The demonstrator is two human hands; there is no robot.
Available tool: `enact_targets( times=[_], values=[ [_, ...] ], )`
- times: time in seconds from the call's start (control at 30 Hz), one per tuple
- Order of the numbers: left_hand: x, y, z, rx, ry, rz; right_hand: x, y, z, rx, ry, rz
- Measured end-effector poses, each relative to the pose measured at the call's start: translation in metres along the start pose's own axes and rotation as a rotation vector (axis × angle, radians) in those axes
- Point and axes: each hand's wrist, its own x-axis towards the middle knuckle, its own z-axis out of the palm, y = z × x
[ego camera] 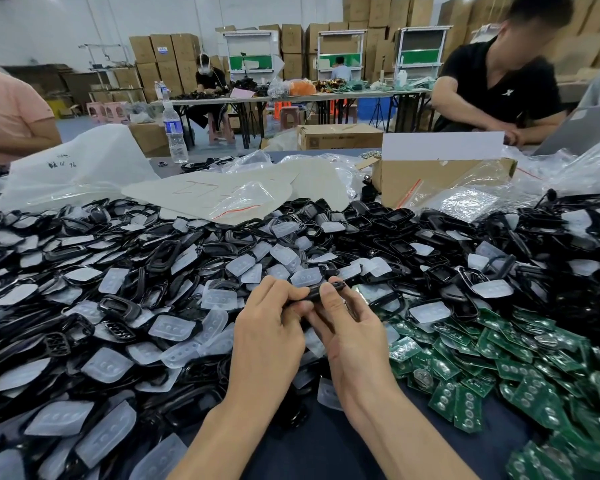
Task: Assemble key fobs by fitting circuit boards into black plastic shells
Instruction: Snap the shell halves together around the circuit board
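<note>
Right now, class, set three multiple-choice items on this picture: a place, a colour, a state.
1. Where does the heap of green circuit boards lie?
A. left of the hands B. right of the hands C. on a shelf
2. What colour is the shell being held?
A. white B. green C. black
3. What are the left hand and right hand doing?
A. both pinch the one shell B. both lie flat C. one hangs idle

1 B, the green heap sits at the right; 2 C, it shows black between the fingers; 3 A, fingers of both close on it.
</note>
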Motion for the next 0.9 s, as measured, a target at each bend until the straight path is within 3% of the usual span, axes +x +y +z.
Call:
enact_targets(
  times=[0.27, 0.37, 0.53, 0.7, 0.8, 0.9],
  values=[
    [-0.001, 0.000, 0.000, 0.007, -0.027, -0.011, 0.004, -0.001, -0.004, 0.034, -0.034, 0.006],
    [0.002, 0.003, -0.002, -0.202, -0.111, -0.202, 0.009, -0.010, -0.008, -0.047, -0.045, -0.059],
    [0.014, 0.008, -0.009, -0.883, -0.184, -0.716, 0.009, -0.025, -0.010, -0.304, -0.211, -0.171],
    [0.018, 0.003, -0.021, -1.081, -0.351, -0.975, 0.000, -0.035, -0.010, -0.568, -0.365, -0.247],
    [0.018, -0.003, -0.028, -1.098, -0.438, -0.997, -0.002, -0.039, -0.010, -0.615, -0.427, -0.250],
    [0.016, -0.004, -0.026, -1.027, -0.423, -0.860, -0.001, -0.038, -0.012, -0.627, -0.464, -0.233]
  ],
)
